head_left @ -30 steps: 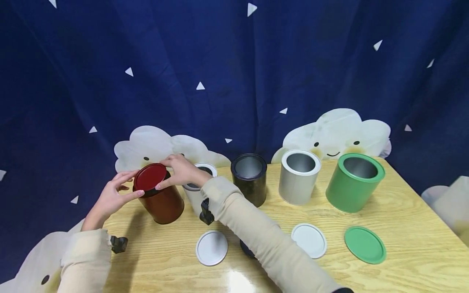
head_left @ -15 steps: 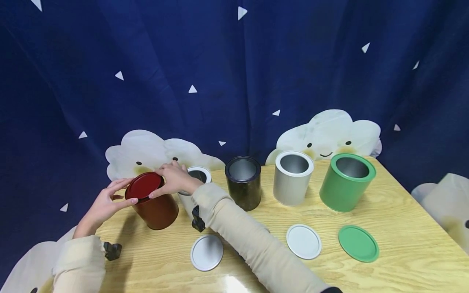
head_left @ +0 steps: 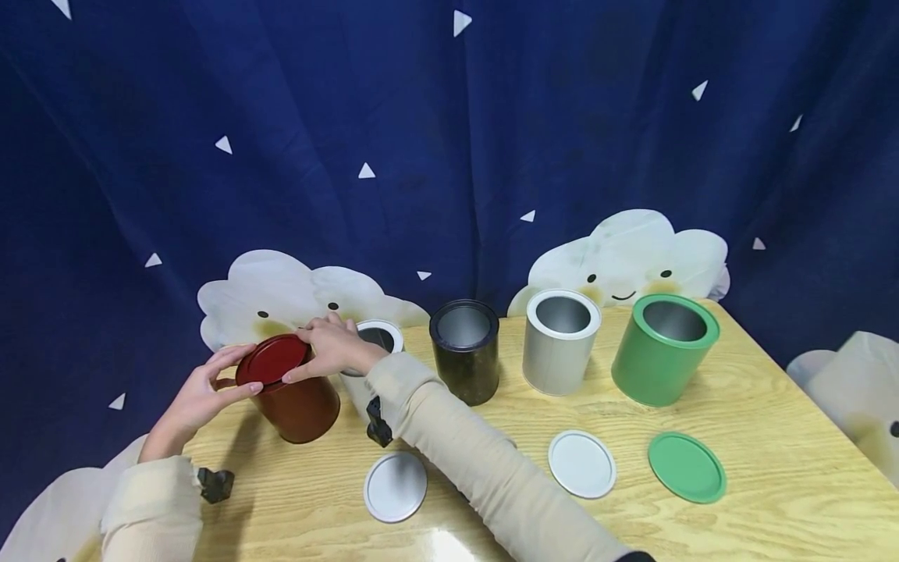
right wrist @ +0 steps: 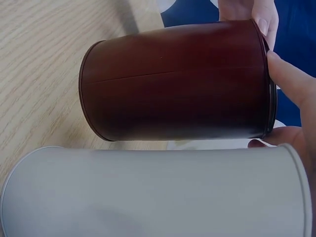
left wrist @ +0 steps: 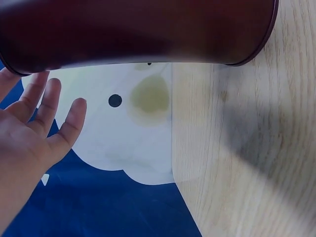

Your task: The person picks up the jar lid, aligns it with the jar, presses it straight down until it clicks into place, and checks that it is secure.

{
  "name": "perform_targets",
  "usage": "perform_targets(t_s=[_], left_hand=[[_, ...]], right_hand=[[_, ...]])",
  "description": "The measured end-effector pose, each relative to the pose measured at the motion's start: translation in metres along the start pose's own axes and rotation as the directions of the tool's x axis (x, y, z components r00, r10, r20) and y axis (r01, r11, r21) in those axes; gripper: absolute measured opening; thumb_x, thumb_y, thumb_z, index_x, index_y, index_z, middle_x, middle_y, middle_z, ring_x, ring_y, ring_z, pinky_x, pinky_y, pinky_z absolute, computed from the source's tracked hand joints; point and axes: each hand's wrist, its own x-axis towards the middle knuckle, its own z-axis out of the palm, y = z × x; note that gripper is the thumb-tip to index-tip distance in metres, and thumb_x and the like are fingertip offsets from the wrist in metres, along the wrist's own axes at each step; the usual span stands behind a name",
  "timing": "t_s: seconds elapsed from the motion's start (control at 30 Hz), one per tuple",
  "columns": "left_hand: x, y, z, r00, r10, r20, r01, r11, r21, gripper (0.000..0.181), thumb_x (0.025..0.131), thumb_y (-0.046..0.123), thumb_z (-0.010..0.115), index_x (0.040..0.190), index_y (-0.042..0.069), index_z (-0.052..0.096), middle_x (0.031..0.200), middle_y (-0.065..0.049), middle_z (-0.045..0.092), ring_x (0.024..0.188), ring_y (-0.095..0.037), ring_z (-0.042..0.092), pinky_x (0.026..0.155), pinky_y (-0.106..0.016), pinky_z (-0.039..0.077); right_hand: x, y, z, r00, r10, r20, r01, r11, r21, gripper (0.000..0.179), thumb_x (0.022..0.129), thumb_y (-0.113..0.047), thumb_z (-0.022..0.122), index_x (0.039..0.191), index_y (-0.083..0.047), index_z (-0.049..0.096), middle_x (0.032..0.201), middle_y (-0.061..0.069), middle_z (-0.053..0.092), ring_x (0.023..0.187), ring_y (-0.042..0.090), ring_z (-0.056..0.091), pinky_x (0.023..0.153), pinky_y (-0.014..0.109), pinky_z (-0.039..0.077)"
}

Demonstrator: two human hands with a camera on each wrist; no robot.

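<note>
At the left of the table stands a dark red can [head_left: 302,410] with a red lid [head_left: 274,359] lying over its mouth. My left hand [head_left: 193,402] holds the lid's left side, its thumb at the near rim and fingers around the far side; in the left wrist view its other fingers are spread. From the right, my right hand [head_left: 333,347] spans the rim, with the thumb in front and fingers behind. The right wrist view shows a thin dark line between lid and can; how firmly the lid sits cannot be told. A white can [right wrist: 158,192] stands close beside, partly hidden by the right hand.
Farther right stand an open black can [head_left: 467,371], an open light grey can [head_left: 558,363] and an open green can [head_left: 660,367]. In front lie a white lid [head_left: 396,486], another white lid [head_left: 581,464] and a green lid [head_left: 687,467]. My right forearm crosses the table.
The red lid, tilted with a dark gap at its near edge a second ago, has come down onto the can. Both hands stay at its rim. The head view has shifted slightly.
</note>
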Motion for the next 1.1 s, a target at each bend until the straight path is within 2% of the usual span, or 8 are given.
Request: perform_targets(t_s=[0.2, 0.5, 0.8, 1.1], left_hand=[[0.0, 0.0005, 0.0001, 1.0, -0.006, 0.003, 0.006, 1.0, -0.003, 0.052, 0.081, 0.003, 0.065, 0.127, -0.008, 0.044, 0.12, 0.009, 0.043, 0.099, 0.003, 0.044, 0.074, -0.011, 0.04], [-0.0004, -0.0007, -0.0004, 1.0, -0.023, -0.008, 0.023, 1.0, 0.007, 0.05, 0.081, 0.003, 0.065, 0.126, -0.007, 0.046, 0.117, 0.006, 0.046, 0.1, 0.002, 0.043, 0.074, -0.011, 0.04], [0.0019, 0.0032, 0.0012, 0.997, -0.076, 0.005, 0.076, 0.997, 0.007, 0.051, 0.082, 0.008, 0.065, 0.127, -0.005, 0.045, 0.116, 0.0, 0.048, 0.098, 0.0, 0.045, 0.073, -0.013, 0.042], [0.0019, 0.0043, -0.0033, 0.993, -0.12, 0.011, 0.119, 0.99, 0.081, 0.051, 0.081, 0.012, 0.068, 0.126, -0.003, 0.048, 0.118, -0.003, 0.048, 0.097, 0.004, 0.041, 0.072, -0.017, 0.041]], right_hand=[[-0.0011, 0.0002, -0.0018, 1.0, -0.015, -0.024, 0.015, 1.0, 0.007, 0.076, 0.074, -0.063, 0.06, 0.136, -0.022, 0.045, 0.131, -0.007, 0.044, 0.114, 0.012, 0.032, 0.081, 0.027, 0.027], [-0.0001, -0.0038, 0.0002, 0.998, -0.017, -0.061, 0.016, 1.0, -0.018, 0.065, 0.074, -0.059, 0.062, 0.129, -0.027, 0.053, 0.124, -0.007, 0.049, 0.112, 0.012, 0.034, 0.078, 0.025, 0.028], [0.0005, -0.0019, 0.0008, 0.997, 0.006, -0.073, -0.005, 1.0, 0.015, 0.065, 0.072, -0.058, 0.065, 0.127, -0.025, 0.056, 0.123, -0.006, 0.05, 0.112, 0.012, 0.036, 0.076, 0.025, 0.029], [0.0025, -0.0039, 0.0023, 0.997, 0.004, -0.073, -0.001, 0.999, 0.035, 0.064, 0.071, -0.057, 0.067, 0.125, -0.024, 0.058, 0.121, -0.007, 0.052, 0.112, 0.011, 0.036, 0.079, 0.024, 0.03]])
